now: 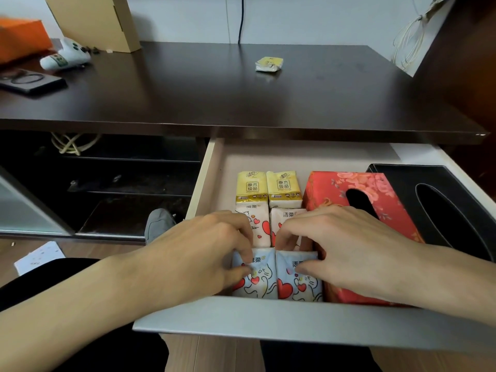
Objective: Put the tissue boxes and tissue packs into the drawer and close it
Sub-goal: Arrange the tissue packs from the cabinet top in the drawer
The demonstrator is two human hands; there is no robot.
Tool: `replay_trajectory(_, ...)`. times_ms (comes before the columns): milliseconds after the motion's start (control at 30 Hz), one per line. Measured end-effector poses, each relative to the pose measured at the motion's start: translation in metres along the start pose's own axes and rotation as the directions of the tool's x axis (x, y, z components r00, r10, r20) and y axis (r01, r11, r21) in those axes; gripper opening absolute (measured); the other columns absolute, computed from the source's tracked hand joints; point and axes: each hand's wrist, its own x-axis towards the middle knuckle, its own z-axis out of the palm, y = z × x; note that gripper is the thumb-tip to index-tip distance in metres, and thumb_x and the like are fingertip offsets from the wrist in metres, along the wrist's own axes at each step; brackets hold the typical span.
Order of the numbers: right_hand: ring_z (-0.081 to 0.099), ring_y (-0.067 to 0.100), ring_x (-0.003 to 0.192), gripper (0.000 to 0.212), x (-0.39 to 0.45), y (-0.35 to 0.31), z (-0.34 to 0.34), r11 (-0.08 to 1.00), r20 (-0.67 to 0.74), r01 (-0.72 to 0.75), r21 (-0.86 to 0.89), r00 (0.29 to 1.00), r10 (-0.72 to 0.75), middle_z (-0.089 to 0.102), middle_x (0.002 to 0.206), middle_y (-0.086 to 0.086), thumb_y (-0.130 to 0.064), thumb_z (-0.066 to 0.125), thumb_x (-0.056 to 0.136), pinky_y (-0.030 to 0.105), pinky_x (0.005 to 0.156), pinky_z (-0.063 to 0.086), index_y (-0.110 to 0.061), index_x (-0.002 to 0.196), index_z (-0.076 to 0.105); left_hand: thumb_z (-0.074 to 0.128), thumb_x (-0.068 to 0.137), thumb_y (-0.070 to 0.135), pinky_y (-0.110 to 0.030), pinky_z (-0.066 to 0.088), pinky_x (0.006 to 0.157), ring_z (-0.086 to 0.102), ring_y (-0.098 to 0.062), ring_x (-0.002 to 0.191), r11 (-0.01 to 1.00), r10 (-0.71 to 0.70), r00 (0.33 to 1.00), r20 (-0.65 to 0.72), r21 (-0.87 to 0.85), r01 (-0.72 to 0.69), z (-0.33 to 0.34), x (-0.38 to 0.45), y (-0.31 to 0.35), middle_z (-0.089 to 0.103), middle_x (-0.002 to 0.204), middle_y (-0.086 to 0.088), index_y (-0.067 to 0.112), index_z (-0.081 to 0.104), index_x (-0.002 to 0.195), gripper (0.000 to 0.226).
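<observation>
Hands meet inside the open white drawer (268, 315): the left hand (204, 251) pinches the left pale-blue cat-and-heart tissue pack (255, 280), the right hand (341, 248) pinches its twin (295, 283) — both packs standing at the drawer's front. Behind lie pink and yellow packs; a red floral tissue box (338, 189) and a black leather one (442, 194) sit rightward. One yellow pack (269, 63) remains on the dark counter (188, 89).
</observation>
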Motion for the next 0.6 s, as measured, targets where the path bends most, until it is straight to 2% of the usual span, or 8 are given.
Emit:
replay_trajectory(167,0.057,-0.007,0.095,0.035,0.004,0.0,-0.005,1.0,0.006,-0.012,0.007,1.0,0.012,0.063,0.098,-0.032,-0.042,0.078,0.08,0.015,0.071,0.045,-0.045,0.11,0.061,0.066,0.086,0.047,-0.025,0.047,0.086,0.051,0.002,0.104,1.0,0.013,1.0,-0.01,0.002,-0.013,-0.002,0.0,0.0,0.055,0.108,0.023,0.035,0.072,0.097,0.017)
replay_trajectory(267,0.056,-0.007,0.094,0.023,0.008,0.008,-0.015,1.0,-0.13,-0.001,-0.005,0.992,0.0,0.061,0.094,-0.034,-0.047,0.07,0.085,0.02,0.073,0.047,-0.046,0.106,0.06,0.064,0.086,0.047,-0.027,0.052,0.085,0.051,0.002,0.106,0.999,0.026,0.997,-0.077,0.031,-0.024,-0.006,0.003,-0.003,0.054,0.111,0.024,0.037,0.069,0.103,0.021)
replay_trajectory(333,0.053,-0.002,0.094,0.018,0.02,0.015,-0.023,0.998,-0.178,0.002,-0.056,0.984,-0.012,0.062,0.095,-0.028,-0.046,0.068,0.086,0.027,0.073,0.047,-0.042,0.102,0.062,0.061,0.088,0.048,-0.025,0.051,0.09,0.049,0.003,0.112,1.0,0.006,0.995,-0.104,0.014,-0.005,-0.009,0.012,-0.007,0.051,0.116,0.026,0.039,0.066,0.112,0.026)
replay_trajectory(433,0.049,0.009,0.093,0.037,0.043,0.024,-0.029,0.976,-0.04,-0.02,-0.216,0.999,0.011,0.06,0.092,-0.018,-0.064,0.069,0.078,0.035,0.072,0.042,-0.036,0.1,0.061,0.058,0.09,0.048,-0.026,0.048,0.094,0.048,0.003,0.115,1.0,-0.006,0.995,-0.102,0.001,0.006,-0.011,0.03,-0.011,0.049,0.123,0.026,0.039,0.062,0.121,0.032)
replay_trajectory(500,0.043,0.01,0.088,0.049,0.056,0.024,-0.027,0.938,0.041,-0.014,-0.345,0.999,0.03,0.059,0.089,-0.015,-0.074,0.068,0.069,0.035,0.069,0.033,-0.034,0.096,0.061,0.057,0.091,0.048,-0.028,0.049,0.093,0.049,0.001,0.114,1.0,-0.008,0.997,-0.082,0.02,0.01,-0.009,0.036,-0.013,0.049,0.124,0.025,0.038,0.059,0.124,0.035)
replay_trajectory(600,0.046,0.015,0.083,0.047,0.068,0.024,-0.021,0.904,0.058,0.021,-0.428,0.998,0.004,0.06,0.082,-0.011,-0.071,0.073,0.068,0.036,0.067,0.029,-0.027,0.084,0.067,0.054,0.092,0.05,-0.03,0.049,0.093,0.051,-0.002,0.113,0.999,0.006,0.999,-0.054,0.052,-0.003,-0.002,0.037,-0.014,0.05,0.125,0.021,0.035,0.059,0.125,0.037)
